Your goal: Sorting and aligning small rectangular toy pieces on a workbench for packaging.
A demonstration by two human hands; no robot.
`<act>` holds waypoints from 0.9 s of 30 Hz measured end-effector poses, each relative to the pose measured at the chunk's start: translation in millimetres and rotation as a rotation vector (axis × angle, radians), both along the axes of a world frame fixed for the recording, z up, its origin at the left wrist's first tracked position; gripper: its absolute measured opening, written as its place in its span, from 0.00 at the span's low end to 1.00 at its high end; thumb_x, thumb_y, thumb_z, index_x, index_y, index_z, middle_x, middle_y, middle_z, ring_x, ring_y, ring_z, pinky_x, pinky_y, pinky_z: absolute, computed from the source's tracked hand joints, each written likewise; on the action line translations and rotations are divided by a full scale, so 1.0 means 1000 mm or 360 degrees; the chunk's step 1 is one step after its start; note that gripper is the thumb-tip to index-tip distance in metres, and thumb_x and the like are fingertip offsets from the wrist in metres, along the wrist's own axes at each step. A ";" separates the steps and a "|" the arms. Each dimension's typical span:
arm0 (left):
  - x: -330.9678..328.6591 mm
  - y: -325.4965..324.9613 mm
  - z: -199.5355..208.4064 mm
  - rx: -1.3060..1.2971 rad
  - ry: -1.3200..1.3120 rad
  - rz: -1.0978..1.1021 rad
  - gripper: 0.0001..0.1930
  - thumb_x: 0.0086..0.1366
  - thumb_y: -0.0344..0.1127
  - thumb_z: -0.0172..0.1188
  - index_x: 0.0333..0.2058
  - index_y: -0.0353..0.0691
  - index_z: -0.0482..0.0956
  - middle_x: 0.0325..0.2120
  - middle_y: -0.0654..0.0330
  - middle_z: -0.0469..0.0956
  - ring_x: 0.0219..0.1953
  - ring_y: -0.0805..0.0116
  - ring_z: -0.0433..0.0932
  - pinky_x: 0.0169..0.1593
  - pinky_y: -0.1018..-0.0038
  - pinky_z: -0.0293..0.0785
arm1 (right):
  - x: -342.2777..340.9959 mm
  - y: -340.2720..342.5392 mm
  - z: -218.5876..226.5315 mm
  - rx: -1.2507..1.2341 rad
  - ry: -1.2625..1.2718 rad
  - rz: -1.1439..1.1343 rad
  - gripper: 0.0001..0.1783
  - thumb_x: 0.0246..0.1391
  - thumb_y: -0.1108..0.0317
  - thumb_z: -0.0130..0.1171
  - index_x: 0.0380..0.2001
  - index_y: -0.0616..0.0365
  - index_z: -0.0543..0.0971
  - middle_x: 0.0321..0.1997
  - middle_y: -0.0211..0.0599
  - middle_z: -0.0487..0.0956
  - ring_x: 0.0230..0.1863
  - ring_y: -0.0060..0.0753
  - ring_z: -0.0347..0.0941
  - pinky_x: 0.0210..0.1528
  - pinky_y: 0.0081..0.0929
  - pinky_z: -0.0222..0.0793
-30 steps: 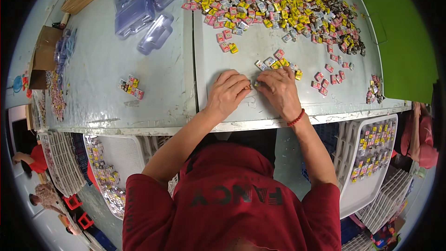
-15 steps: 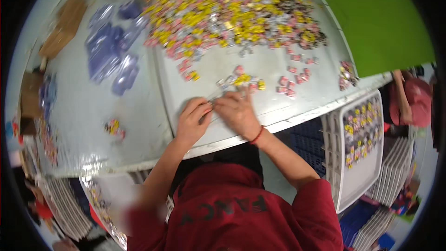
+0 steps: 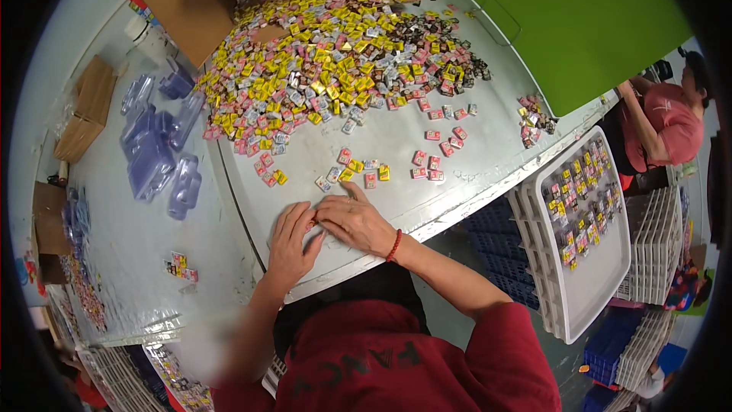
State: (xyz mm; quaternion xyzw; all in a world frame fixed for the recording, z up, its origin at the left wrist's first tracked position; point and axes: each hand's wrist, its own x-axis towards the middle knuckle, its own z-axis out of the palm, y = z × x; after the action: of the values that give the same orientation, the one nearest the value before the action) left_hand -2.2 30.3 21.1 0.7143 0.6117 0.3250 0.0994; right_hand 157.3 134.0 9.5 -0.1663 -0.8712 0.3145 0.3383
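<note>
My left hand [image 3: 291, 248] and my right hand [image 3: 357, 223] meet at the table's near edge, fingertips together. A bit of something small and reddish shows between them, mostly hidden by the fingers. One finger of my right hand stretches forward, close to a few small wrapped packets [image 3: 370, 181] in pink, yellow and silver. Farther off, a big heap of the same small packets [image 3: 305, 84] spills from an open cardboard box [image 3: 191, 11]. Loose pink packets [image 3: 435, 162] lie to the right of my hands.
Clear purple-tinted plastic trays [image 3: 156, 149] are piled at left. A small packet cluster [image 3: 181, 268] lies below them. At right, a white tray [image 3: 583, 290] holding rows of filled packs tops a stack. Beyond the green board [image 3: 564, 23] stands another person [image 3: 675, 126].
The view has tilted, so the table's things sit lower and left, and more of the cardboard box shows. My hands stay together at the near edge.
</note>
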 end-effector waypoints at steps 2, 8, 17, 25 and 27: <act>0.001 0.001 0.007 0.0013 0.0105 0.0023 0.26 0.51 0.32 0.65 0.49 0.34 0.70 0.54 0.49 0.67 0.56 0.46 0.65 0.57 0.56 0.62 | 0.007 0.009 0.010 0.0074 0.0074 -0.0054 0.09 0.47 0.72 0.63 0.35 0.57 0.78 0.37 0.35 0.78 0.44 0.41 0.74 0.59 0.48 0.58; 0.002 0.002 0.013 -0.0051 0.0398 -0.0262 0.25 0.49 0.36 0.66 0.47 0.35 0.73 0.54 0.52 0.69 0.58 0.47 0.64 0.56 0.55 0.62 | 0.078 0.146 0.028 0.0197 -0.0043 -0.1138 0.07 0.52 0.72 0.58 0.34 0.61 0.78 0.35 0.46 0.78 0.35 0.47 0.76 0.37 0.35 0.72; 0.006 0.002 0.009 -0.0015 0.0261 -0.0243 0.23 0.51 0.35 0.65 0.45 0.33 0.74 0.53 0.51 0.70 0.57 0.46 0.65 0.55 0.54 0.62 | 0.144 0.244 -0.016 0.0271 -0.0513 -0.1571 0.08 0.49 0.68 0.58 0.32 0.59 0.77 0.32 0.45 0.79 0.36 0.52 0.75 0.40 0.42 0.71; 0.004 0.004 0.011 -0.0011 0.0245 -0.0237 0.23 0.50 0.36 0.66 0.45 0.33 0.74 0.53 0.51 0.70 0.57 0.46 0.65 0.55 0.54 0.62 | 0.154 0.238 -0.006 0.0199 -0.0768 -0.1486 0.09 0.50 0.68 0.57 0.35 0.58 0.77 0.32 0.47 0.79 0.36 0.51 0.75 0.39 0.42 0.70; 0.003 0.002 0.009 0.0000 0.0220 -0.0222 0.23 0.50 0.35 0.66 0.45 0.33 0.74 0.53 0.50 0.70 0.57 0.46 0.65 0.55 0.54 0.62 | 0.147 0.228 0.004 0.0112 -0.0595 -0.1495 0.09 0.52 0.67 0.55 0.35 0.59 0.77 0.33 0.48 0.78 0.37 0.52 0.75 0.39 0.43 0.70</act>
State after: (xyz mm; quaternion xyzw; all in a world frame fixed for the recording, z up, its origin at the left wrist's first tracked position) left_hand 0.9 32.7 30.3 0.7759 0.5660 0.2672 0.0792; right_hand 304.0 362.3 14.0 -0.5823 -0.7581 0.0636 0.2867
